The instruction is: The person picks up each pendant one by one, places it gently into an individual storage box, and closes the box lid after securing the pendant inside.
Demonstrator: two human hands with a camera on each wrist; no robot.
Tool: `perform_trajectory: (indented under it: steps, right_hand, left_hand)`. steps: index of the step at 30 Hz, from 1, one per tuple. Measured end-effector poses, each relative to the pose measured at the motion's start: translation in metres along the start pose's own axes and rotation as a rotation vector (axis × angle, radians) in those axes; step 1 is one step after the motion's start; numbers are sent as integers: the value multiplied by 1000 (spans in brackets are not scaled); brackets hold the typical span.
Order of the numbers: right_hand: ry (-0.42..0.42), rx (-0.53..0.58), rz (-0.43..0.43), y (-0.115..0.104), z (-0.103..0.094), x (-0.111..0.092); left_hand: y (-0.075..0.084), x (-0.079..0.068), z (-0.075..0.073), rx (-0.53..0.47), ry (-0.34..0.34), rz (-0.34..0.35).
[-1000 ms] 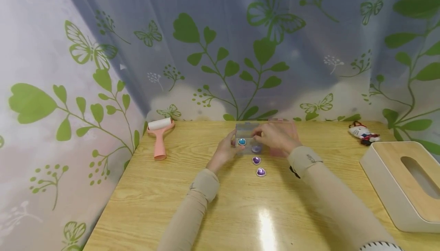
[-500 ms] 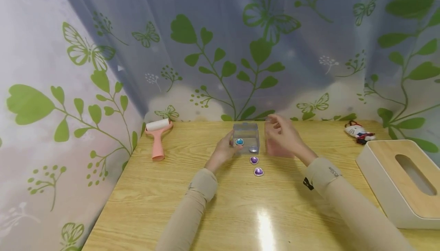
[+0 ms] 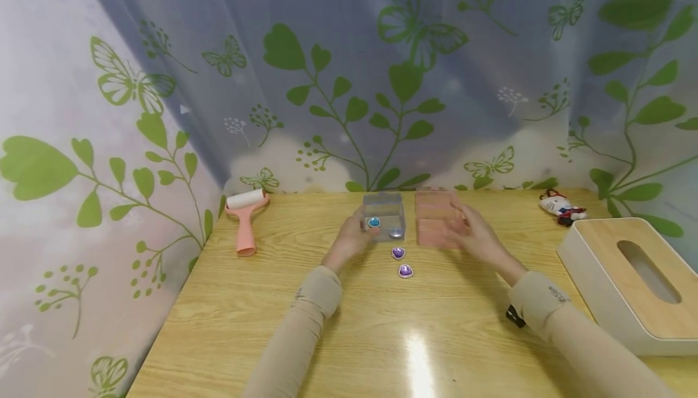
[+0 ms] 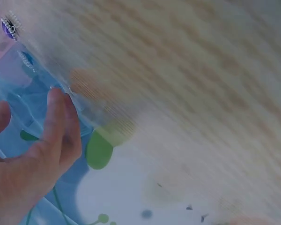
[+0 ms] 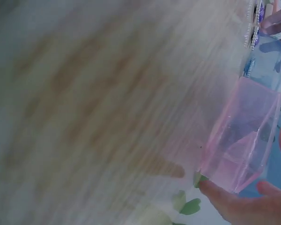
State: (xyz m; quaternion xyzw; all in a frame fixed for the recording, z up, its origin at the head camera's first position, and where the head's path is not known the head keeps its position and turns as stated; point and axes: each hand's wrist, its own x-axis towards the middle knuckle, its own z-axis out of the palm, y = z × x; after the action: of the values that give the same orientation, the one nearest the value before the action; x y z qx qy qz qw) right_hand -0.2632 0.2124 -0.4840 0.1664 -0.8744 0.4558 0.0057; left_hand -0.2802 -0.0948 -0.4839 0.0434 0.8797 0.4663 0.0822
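Observation:
A clear bluish plastic box point(image 3: 384, 201) stands near the back of the table, its lid raised. My left hand point(image 3: 351, 239) holds it by its left side, thumb at the front. Inside lie a blue gem point(image 3: 373, 222) with a pale beaded rim and a pale gem point(image 3: 395, 232). To its right is a clear pink box point(image 3: 433, 228), its back part raised like a lid. My right hand point(image 3: 470, 234), slightly blurred, lies along the pink box's right side with fingers extended. Two purple gems point(image 3: 398, 253) with beaded rims lie in front of the bluish box.
A pink-handled lint roller point(image 3: 246, 219) lies at the left back. On the right are a small white plush figure point(image 3: 561, 207) and a wood-topped tissue box point(image 3: 611, 277). A patterned curtain point(image 3: 327, 113) hangs just behind the table.
My right hand has moved from the bluish box, across the pink box's back edge, to its right side. My left hand stays at the bluish box. The view has shifted slightly.

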Motion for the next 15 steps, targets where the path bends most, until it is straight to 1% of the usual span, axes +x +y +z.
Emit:
perform_trajectory:
  steps: [2, 5, 7, 8, 10, 12, 15]
  right_hand:
    - [-19, 14, 17, 2, 0, -1]
    - [-40, 20, 58, 2, -1, -2]
    - [-55, 31, 89, 3, -3, -3]
    - [-60, 37, 104, 3, -3, -3]
    - [-66, 45, 125, 3, -5, -3]
    - [-68, 54, 137, 5, -6, -1]
    - [-72, 48, 153, 6, -8, 1]
  left_hand:
    - [0, -3, 0, 4, 19, -6]
    - [4, -10, -1, 42, 67, -11]
    - [8, -16, -2, 90, 86, 22]
    - [11, -18, -2, 115, 81, 54]
    - [16, -23, -2, 182, 38, 146]
    - [22, -27, -1, 276, -42, 238]
    - [27, -32, 6, 410, -172, 332]
